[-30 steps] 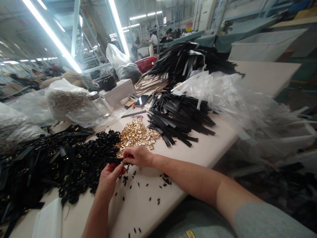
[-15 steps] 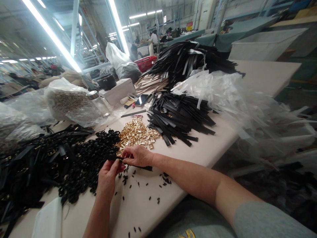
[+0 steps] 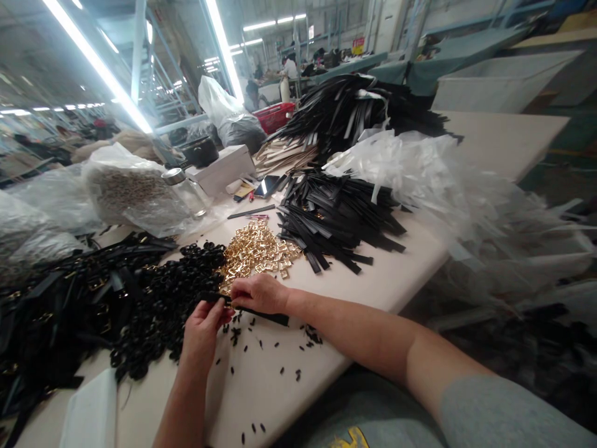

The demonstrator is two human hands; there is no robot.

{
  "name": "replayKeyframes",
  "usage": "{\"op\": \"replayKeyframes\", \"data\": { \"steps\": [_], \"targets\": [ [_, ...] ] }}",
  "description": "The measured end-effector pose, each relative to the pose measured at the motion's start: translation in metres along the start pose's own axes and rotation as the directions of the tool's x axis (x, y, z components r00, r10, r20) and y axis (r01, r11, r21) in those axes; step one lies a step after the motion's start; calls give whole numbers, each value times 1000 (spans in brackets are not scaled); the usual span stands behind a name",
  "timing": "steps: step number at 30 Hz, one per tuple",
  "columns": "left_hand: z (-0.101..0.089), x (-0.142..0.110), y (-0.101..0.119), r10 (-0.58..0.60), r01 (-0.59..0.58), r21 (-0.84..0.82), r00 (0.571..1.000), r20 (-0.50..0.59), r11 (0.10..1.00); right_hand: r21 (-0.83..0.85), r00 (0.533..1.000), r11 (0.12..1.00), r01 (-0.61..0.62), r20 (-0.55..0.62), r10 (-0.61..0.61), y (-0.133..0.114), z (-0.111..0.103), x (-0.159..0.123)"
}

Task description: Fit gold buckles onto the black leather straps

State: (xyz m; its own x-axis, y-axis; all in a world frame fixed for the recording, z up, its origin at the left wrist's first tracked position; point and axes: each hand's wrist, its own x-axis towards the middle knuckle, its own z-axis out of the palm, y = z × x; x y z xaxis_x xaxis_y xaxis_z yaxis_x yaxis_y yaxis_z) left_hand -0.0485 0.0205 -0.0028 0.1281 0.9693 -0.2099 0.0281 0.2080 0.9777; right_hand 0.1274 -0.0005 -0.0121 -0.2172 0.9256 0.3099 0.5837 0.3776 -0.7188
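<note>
Both my hands meet over the table at one black strap (image 3: 265,315). Thumb and fingers of my left hand (image 3: 205,316) pinch the strap near its left end. My right hand (image 3: 259,292) is closed on it just beside, with the rest of the strap running out below toward the right. A bit of gold metal shows between the two hands, partly covered by fingers. Right behind them lies a heap of gold buckles (image 3: 254,249). To the left is a pile of small black loops (image 3: 163,305).
Black straps (image 3: 336,211) lie stacked beyond the buckles, and straps with buckles (image 3: 56,311) cover the left side. Small black bits (image 3: 282,372) are scattered in front. A glass jar (image 3: 186,190), a phone (image 3: 267,186), plastic bags (image 3: 125,186) and a white lid-like tray (image 3: 91,410) stand around.
My right hand has turned slightly and its fingers have curled in closer on the strap. The left hand keeps its pinch in nearly the same spot.
</note>
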Motion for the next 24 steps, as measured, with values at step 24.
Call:
{"op": "replayKeyframes", "data": {
  "steps": [24],
  "targets": [
    [0, 2, -2, 33, -36, -95, 999, -33, 995, 575, 968, 793, -203, 240, 74, 0, 4, 1]
  ]
}}
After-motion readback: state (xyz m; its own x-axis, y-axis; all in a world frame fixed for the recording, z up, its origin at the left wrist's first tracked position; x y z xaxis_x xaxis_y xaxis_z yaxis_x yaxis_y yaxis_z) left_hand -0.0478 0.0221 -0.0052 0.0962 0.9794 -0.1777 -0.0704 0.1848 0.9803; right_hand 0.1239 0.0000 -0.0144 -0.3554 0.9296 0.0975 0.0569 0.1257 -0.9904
